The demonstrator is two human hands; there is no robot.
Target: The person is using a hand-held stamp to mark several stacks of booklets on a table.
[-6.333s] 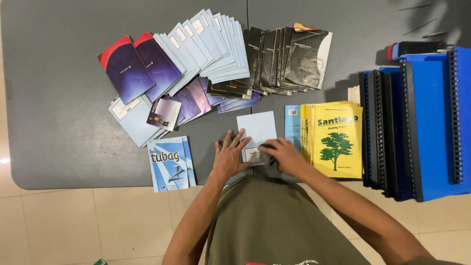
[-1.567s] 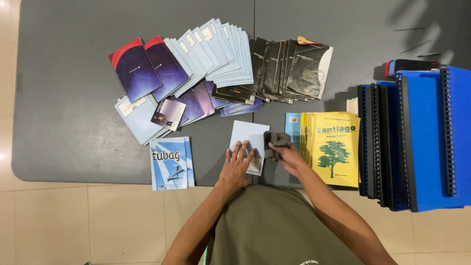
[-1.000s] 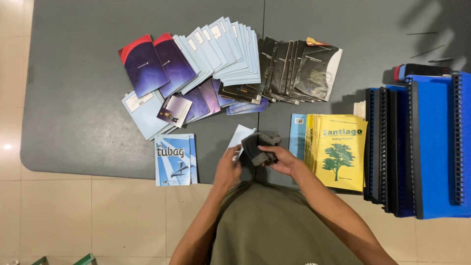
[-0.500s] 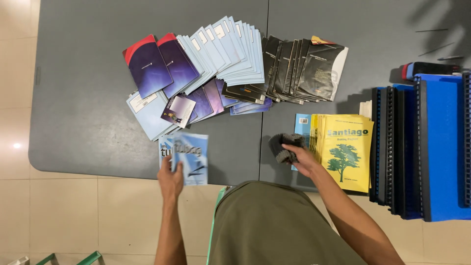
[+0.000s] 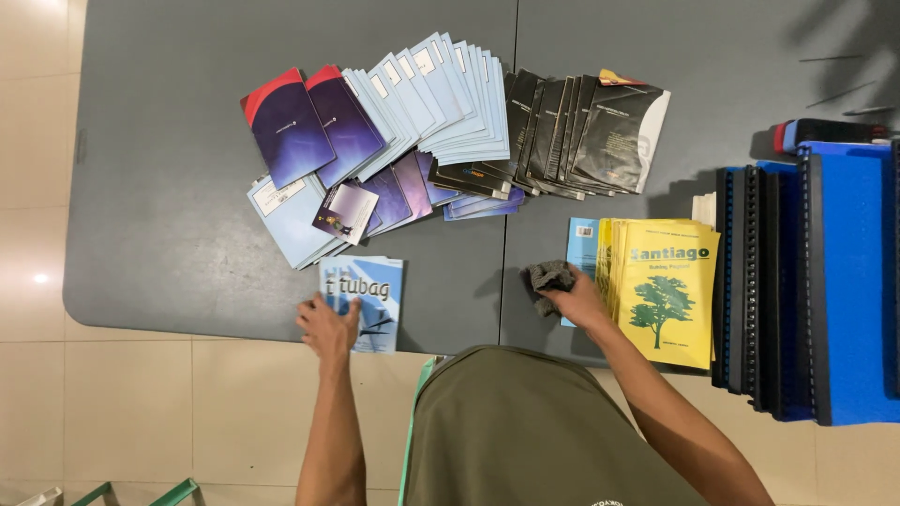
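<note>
Left hand (image 5: 328, 326) flat, fingers spread, pressing on the light-blue booklet (image 5: 367, 300) near the table (image 5: 169, 187) edge; right hand (image 5: 577, 302) curled around a grey cloth (image 5: 547, 278).

it looked like a bookshop stockroom or a school office, a place where printed matter was sorted. a grey table (image 5: 187, 234) on a pale tiled floor (image 5: 141, 412) carried many copies of the same titles: fanned light blue booklets (image 5: 441, 103) and black booklets (image 5: 581, 126) well beyond the fingers, a stack of yellow books (image 5: 666, 290) just beside the right hand's fingers (image 5: 562, 298), and blue spiral-bound folders (image 5: 825, 281) standing further to that side.
</note>
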